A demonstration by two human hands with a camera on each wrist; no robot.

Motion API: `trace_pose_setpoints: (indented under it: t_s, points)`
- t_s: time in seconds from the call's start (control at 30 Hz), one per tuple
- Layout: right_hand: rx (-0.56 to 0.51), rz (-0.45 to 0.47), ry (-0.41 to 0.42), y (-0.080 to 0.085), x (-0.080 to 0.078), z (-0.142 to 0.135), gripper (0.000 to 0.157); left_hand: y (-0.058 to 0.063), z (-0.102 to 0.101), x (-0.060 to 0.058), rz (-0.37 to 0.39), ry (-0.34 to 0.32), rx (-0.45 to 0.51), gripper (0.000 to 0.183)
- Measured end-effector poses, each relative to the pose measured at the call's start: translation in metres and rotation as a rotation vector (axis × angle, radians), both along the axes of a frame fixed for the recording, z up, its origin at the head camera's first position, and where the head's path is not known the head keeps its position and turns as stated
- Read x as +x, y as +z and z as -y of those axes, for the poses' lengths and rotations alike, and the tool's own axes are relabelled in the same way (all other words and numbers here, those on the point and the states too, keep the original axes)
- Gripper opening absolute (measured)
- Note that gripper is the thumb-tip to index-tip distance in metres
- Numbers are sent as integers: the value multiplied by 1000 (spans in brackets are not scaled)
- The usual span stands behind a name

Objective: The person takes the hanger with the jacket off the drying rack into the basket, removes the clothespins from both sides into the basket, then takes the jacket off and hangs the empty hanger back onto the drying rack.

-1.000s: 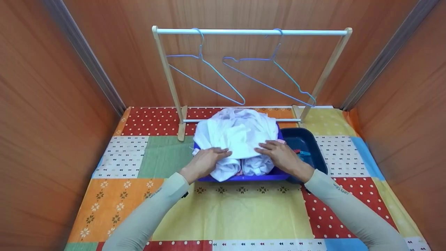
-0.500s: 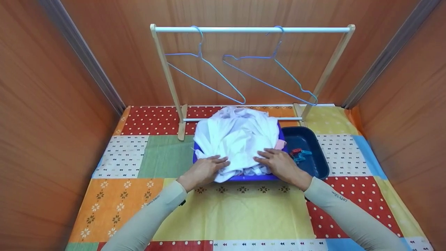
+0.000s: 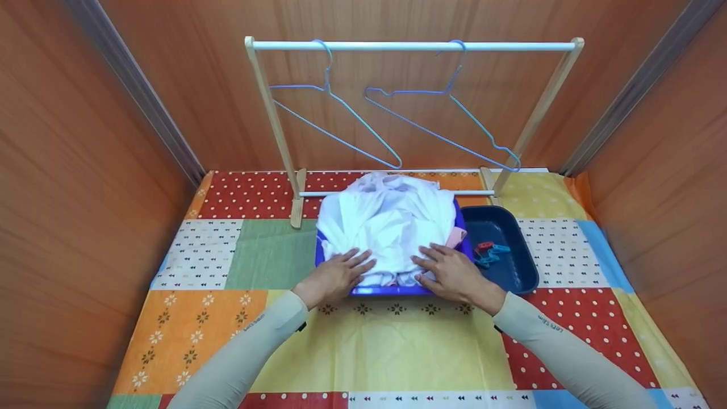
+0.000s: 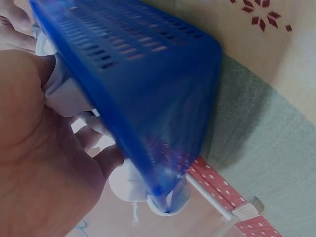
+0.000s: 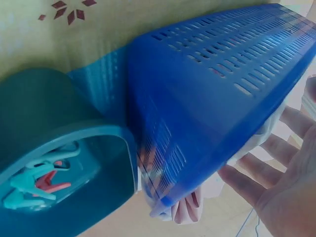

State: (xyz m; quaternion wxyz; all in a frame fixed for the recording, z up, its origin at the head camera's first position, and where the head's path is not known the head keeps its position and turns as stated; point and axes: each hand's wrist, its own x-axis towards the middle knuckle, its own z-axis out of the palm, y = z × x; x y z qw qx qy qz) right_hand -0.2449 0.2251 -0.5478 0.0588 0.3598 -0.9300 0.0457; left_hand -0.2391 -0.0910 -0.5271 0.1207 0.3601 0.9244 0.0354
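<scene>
A heap of white clothes [image 3: 386, 216] fills the blue slotted plastic basket [image 3: 392, 290], with a pink piece of cloth [image 3: 455, 237] showing at its right edge. On the front left of the heap rests my left hand [image 3: 334, 275], its fingers spread and fairly straight. My right hand [image 3: 454, 275] presses flat on the front right part, fingers also spread. In both wrist views the hands lie over the rim of the basket [image 4: 163, 94], with white fabric under the fingers. Neither hand is curled round anything.
Behind the basket stands a rack [image 3: 392, 45] with two blue wire hangers [image 3: 363, 149] on its rail. A dark tray [image 3: 518, 267] holding red and blue clothespins [image 3: 493, 257] sits against the basket's right side. Wooden panels surround the patchwork cloth [image 3: 272, 253].
The white cloth's front edge has come down towards the front rim, covering the rolled pieces below. Both hands have shifted slightly towards me, and their fingers have spread. The pink cloth and clothespins show more.
</scene>
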Motion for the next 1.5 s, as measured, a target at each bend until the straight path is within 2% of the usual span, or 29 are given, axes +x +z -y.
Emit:
trace_pose_setpoints:
  t_s: [0.13,0.2,0.43,0.57,0.73,0.87,0.97,1.1,1.23,1.5]
  points:
    - [-3,56,7,-3,4,2,55,-3,0,-1,142,79,34,57]
    - [-2,94,5,-4,6,3,59,-4,-2,0,183,106,42,62]
    - [36,217,-42,-1,5,4,68,-4,-6,-1,196,127,27,67]
    - [41,261,-66,10,2,6,66,2,-5,-4,162,136,88,65]
    - [-15,267,-92,30,0,6,58,13,-8,-9,33,123,165,59]
    - [-88,229,-90,48,-3,5,51,25,-8,-14,-64,129,234,54]
    - [-147,175,-71,59,-7,4,48,35,-7,-20,-99,161,292,51]
    - [-208,118,-68,69,-16,2,45,45,-5,-30,-117,220,353,49]
    - [-231,88,-110,75,-27,0,43,52,-1,-44,-131,263,419,47]
    - [-378,55,-181,82,-64,-10,41,62,9,-80,-45,392,547,44]
